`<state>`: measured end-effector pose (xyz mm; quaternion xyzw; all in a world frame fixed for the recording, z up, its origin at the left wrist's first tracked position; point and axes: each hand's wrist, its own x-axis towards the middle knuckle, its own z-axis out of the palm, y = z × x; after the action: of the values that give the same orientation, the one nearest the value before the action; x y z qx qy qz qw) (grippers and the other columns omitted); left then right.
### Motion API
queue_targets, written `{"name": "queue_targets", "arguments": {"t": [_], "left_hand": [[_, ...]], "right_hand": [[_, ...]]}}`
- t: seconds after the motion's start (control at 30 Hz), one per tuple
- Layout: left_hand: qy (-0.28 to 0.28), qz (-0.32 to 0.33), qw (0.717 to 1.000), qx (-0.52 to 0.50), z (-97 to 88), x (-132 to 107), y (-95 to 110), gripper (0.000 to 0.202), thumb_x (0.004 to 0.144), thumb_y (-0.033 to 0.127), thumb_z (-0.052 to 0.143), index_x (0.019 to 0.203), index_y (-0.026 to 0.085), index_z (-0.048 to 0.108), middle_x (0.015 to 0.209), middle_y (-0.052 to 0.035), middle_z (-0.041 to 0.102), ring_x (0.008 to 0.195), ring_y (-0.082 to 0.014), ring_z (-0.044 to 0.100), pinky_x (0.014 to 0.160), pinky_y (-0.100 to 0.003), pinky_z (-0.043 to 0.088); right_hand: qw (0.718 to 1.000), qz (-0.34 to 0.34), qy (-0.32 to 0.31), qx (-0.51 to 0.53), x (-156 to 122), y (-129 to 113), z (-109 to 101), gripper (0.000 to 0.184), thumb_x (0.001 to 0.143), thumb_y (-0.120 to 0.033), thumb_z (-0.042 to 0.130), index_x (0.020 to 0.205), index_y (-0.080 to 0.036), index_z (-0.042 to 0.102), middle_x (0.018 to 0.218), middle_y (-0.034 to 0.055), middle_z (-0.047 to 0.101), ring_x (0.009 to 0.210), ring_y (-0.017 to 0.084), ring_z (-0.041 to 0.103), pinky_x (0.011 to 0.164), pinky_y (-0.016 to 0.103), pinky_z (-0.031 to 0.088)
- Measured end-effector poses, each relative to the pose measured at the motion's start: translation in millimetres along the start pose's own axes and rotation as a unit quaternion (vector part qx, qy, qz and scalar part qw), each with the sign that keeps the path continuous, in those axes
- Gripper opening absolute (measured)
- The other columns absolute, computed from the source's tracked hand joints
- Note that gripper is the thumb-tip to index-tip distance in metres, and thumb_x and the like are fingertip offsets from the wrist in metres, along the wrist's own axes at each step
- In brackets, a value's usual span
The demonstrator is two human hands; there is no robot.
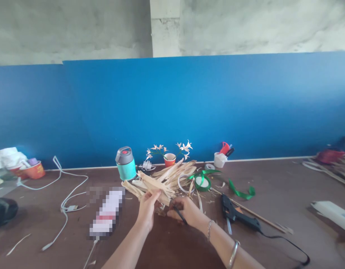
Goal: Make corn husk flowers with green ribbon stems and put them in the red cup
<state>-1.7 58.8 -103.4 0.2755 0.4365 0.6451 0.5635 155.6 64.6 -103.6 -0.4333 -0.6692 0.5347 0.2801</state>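
Observation:
My left hand [148, 209] pinches a pale, dry husk strip [155, 185] between thumb and fingers, holding it over the table's near middle. Close to the strip's lower right end is my right hand [187, 211], its fingers curled round what look like dark scissors [180, 216], mostly hidden by the hand. Just beyond both hands lies a loose pile of dry husks [175, 175]. Beside the pile's right side, a roll of green ribbon [202, 182] rests with its loose end trailing.
A black glue gun [239, 215] and a thin stick [258, 216] lie to the right. Behind the pile stand a teal flask [126, 166], a paper cup with flowers [169, 160] and a white cup of tools [219, 160]. White cables [66, 198] run across the left.

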Motion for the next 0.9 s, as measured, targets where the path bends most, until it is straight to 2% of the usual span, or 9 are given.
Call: {"name": "queue_targets", "arguments": {"t": [0.3,0.63,0.9], "left_hand": [[-0.012,-0.014,1.000,-0.010,-0.5,1,-3,0.028,0.055,0.031,0.079,0.071,0.010,0.069,0.061,-0.0059,0.069,0.052,-0.0156,0.060,0.046,-0.024,0.044],[0.078,0.039,0.996,-0.024,-7.8,7,12,0.026,0.052,0.030,0.078,0.065,0.013,0.064,0.055,-0.0002,0.066,0.046,-0.0125,0.058,0.044,-0.022,0.042],[0.109,0.101,0.989,-0.007,-11.5,11,9,0.030,0.052,0.037,0.078,0.061,0.014,0.060,0.045,0.0053,0.055,0.038,-0.0065,0.044,0.040,-0.019,0.029]], "right_hand": [[1.000,-0.002,0.002,0.002,-1,-4,-1,0.025,0.063,-0.035,0.075,0.066,-0.014,0.063,0.044,-0.0065,0.048,0.039,0.006,0.038,0.037,0.018,0.028],[0.998,0.037,-0.041,0.013,-5,-6,-5,0.024,0.064,-0.036,0.071,0.071,-0.016,0.060,0.041,-0.0064,0.052,0.035,0.007,0.042,0.035,0.018,0.033],[0.993,0.043,-0.101,0.052,-6,-6,-5,0.035,0.063,-0.047,0.071,0.072,-0.016,0.058,0.044,-0.0049,0.055,0.038,0.009,0.048,0.038,0.019,0.038]]}}
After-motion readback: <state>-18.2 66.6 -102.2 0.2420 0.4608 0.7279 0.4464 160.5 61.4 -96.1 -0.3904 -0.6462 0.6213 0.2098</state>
